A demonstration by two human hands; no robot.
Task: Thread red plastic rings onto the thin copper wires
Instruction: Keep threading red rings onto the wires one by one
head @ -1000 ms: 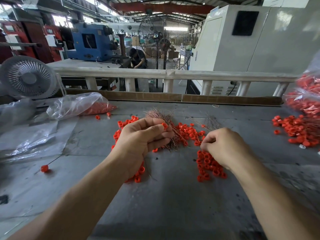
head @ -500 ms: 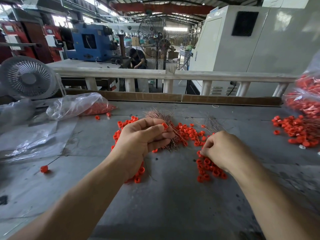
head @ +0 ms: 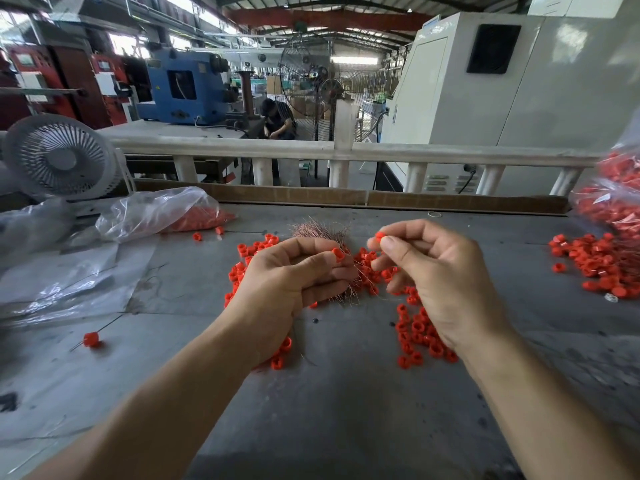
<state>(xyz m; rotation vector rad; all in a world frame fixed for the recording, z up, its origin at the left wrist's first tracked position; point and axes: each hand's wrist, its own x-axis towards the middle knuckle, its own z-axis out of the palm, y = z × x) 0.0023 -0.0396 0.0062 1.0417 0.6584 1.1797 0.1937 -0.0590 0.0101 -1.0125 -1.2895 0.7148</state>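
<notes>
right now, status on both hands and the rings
Left hand pinching a red ring, wire bundle under it. Right hand lifted, pinching another ring. Not threaded yet. Nothing between the hands.

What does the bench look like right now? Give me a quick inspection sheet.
Surface: grey table, scuffed.
Job's things: loose red rings scattered mid-table; copper wires bundled behind the left hand.
Clutter: plastic bag of rings at left; ring pile at right; one ringed wire lying apart.
Grippers: left hand pinches a ring and wires; right hand pinches another ring.
Cables: nothing seen.
Surroundings: desk fan, railing, factory machines.
</notes>
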